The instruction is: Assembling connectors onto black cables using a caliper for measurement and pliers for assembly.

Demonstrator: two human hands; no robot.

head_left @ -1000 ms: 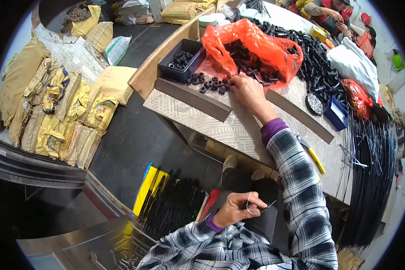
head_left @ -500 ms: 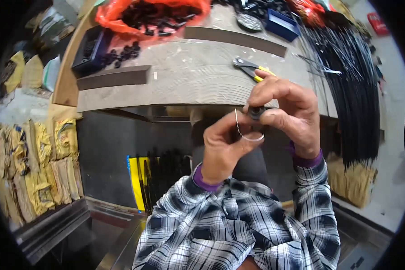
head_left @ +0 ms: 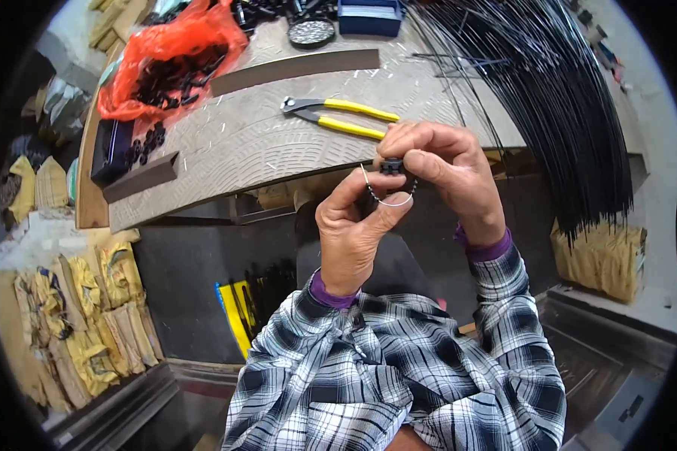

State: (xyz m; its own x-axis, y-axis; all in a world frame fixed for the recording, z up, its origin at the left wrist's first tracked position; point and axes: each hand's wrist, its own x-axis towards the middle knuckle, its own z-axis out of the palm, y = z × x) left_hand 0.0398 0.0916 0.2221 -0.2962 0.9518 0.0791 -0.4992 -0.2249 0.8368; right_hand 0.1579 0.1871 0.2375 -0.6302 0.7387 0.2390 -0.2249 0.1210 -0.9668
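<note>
Both my hands meet just over the table's near edge. My left hand (head_left: 353,237) pinches a thin curved wire (head_left: 393,204), pale in the middle with dark bits along its sides; the curve passes by the thumb tip. Between the two hands sits a small black ridged part (head_left: 391,166), round in outline. The thumb and fingers of my right hand (head_left: 455,173) grip this part, and my left index finger lies right below it. Whether the wire joins the black part is hidden by the fingers. Just beyond lie end-cutting pliers (head_left: 361,110) with yellow handles, untouched.
A red plastic bag (head_left: 154,52) of black pieces lies at the far left of the table (head_left: 241,154). Brown angled strips (head_left: 297,70) lie across the top. A round tin (head_left: 311,32) and blue box (head_left: 368,20) stand behind. Long black rods (head_left: 572,143) overhang the right edge.
My view has turned, so the table and pliers appear shifted left. Both hands remain together on the wire and black part, whose ridged side now shows more plainly.
</note>
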